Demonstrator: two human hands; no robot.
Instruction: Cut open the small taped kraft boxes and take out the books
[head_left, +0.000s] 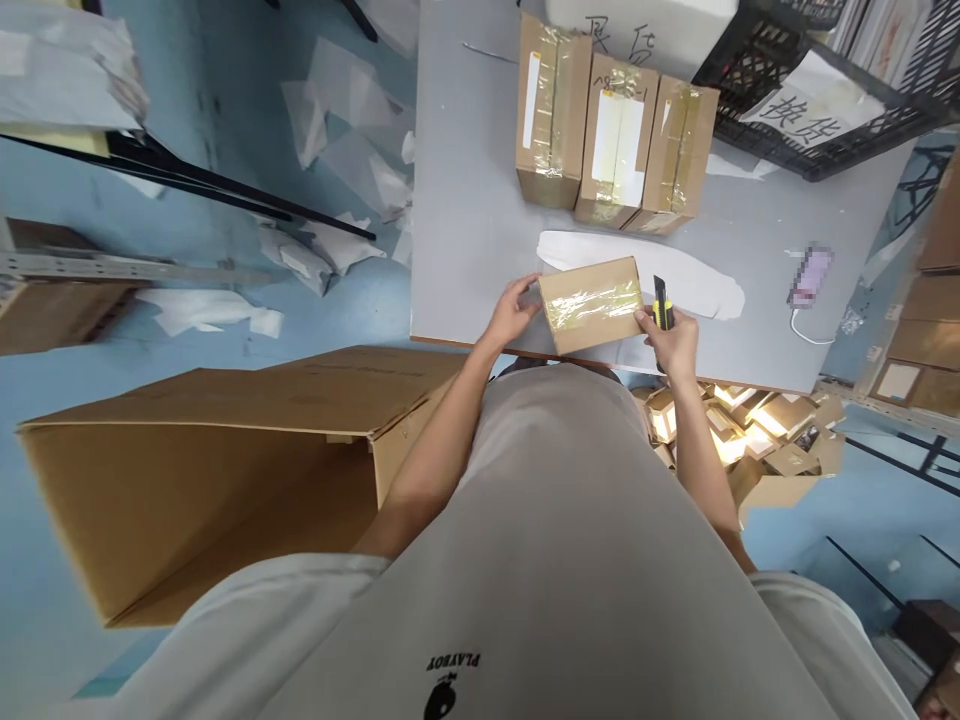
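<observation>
A small cardboard box (596, 305) with shiny clear tape across its top sits at the near edge of the grey table (465, 220), slightly tilted in view. My left hand (514, 315) grips its left end, with the fingertips at the upper corner and side. My right hand (675, 342) is closed around a black and yellow utility knife (661, 305), its tip pointing away from me. The thumb and fingertips of that hand also touch the box's right end. Behind the box lies a flat white paper-like piece (705, 282), partly covered by it.
Three taped cartons (619, 140) stand at the back, beside a black crate (810, 120) and a white container (645, 25). A purple device with a cable (811, 275) lies right. A large open carton (225, 400) stands left; a box of cardboard pieces (780, 490) is below right.
</observation>
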